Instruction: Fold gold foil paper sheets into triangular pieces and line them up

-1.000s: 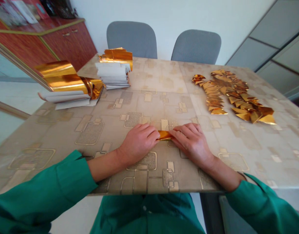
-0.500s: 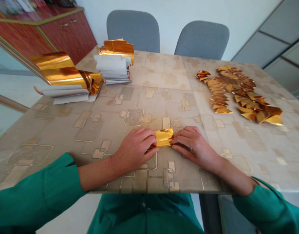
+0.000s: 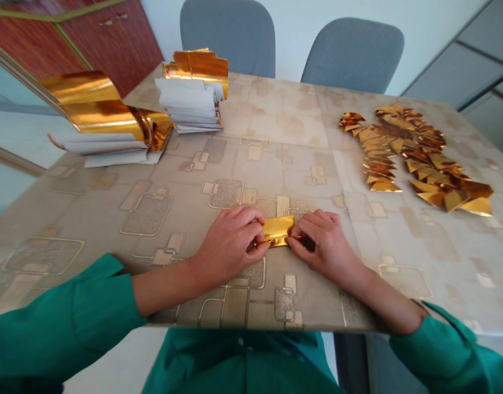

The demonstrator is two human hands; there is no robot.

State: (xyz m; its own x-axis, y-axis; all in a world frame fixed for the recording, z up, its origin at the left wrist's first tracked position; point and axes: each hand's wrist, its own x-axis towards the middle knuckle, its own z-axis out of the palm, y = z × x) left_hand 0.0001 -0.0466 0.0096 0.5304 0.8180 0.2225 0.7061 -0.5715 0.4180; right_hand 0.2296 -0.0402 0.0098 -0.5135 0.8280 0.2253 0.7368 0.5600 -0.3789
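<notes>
A small strip of gold foil paper (image 3: 278,230) lies on the patterned table (image 3: 186,191) near its front edge. My left hand (image 3: 230,243) pinches the strip's left end with curled fingers. My right hand (image 3: 323,246) pinches its right end, fingers pressed together over the edge. Part of the strip is hidden under both sets of fingers. Green sleeves cover both forearms.
Several folded gold triangles (image 3: 415,156) lie in rows at the right. A stack of white-backed gold sheets (image 3: 194,90) stands at the back left, with curled gold sheets (image 3: 99,115) beside it. Two grey chairs (image 3: 354,52) stand behind the table; a wooden cabinet (image 3: 71,38) is at the far left.
The strip was almost hidden between my hands a second ago; now more of its gold face shows and it looks wider. Both hands stayed at its ends. The view tilted down slightly.
</notes>
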